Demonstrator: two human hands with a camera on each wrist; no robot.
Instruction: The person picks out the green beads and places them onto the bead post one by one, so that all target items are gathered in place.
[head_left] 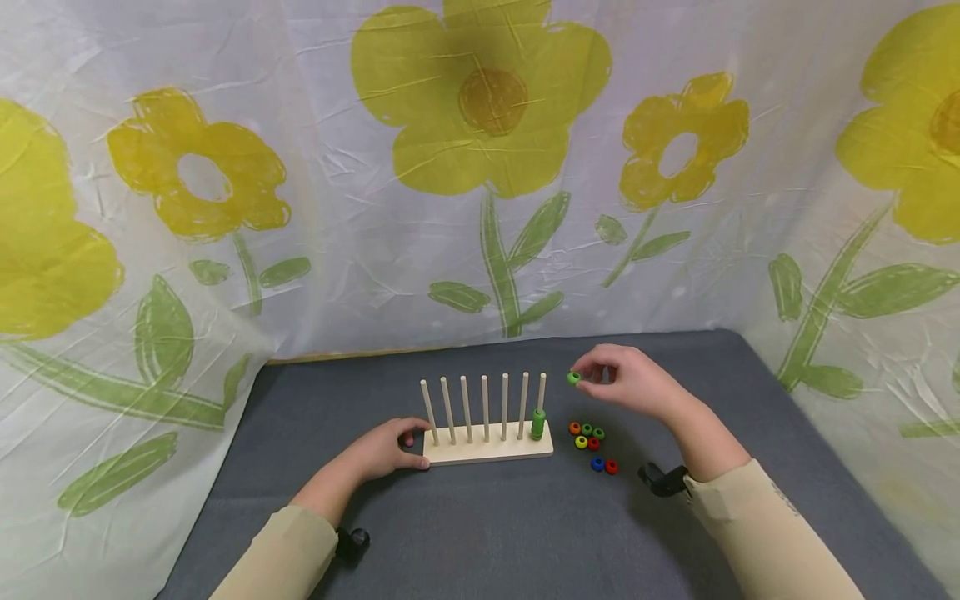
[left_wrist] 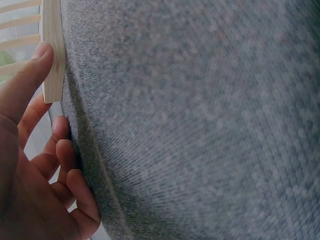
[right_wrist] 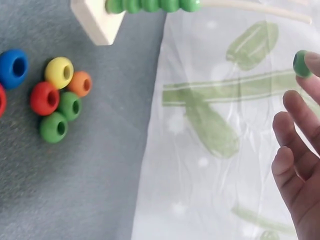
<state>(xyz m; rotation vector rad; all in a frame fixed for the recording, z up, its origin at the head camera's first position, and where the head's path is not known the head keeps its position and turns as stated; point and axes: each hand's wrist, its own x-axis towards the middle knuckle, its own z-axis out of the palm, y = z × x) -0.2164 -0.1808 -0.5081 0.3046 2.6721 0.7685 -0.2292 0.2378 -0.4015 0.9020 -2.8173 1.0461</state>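
Note:
A wooden peg board (head_left: 489, 451) with a row of upright pegs stands on the cloth. Several green beads (head_left: 537, 423) are stacked on its rightmost peg. My left hand (head_left: 386, 448) holds the board's left end, the thumb on the front edge and the index finger behind; the other fingers curl loosely beside it. Raised to the right of the loaded peg, my right hand (head_left: 624, 379) pinches a green bead (right_wrist: 300, 64) between thumb and index finger. That bead is apart from the peg's top.
Loose beads lie right of the board: a yellow bead (right_wrist: 59, 73), an orange bead (right_wrist: 80, 84), a blue bead (right_wrist: 13, 69), two red and two green ones. Grey cloth (head_left: 480, 533) covers the table. A flower-painted white curtain (head_left: 360, 267) hangs behind and at both sides.

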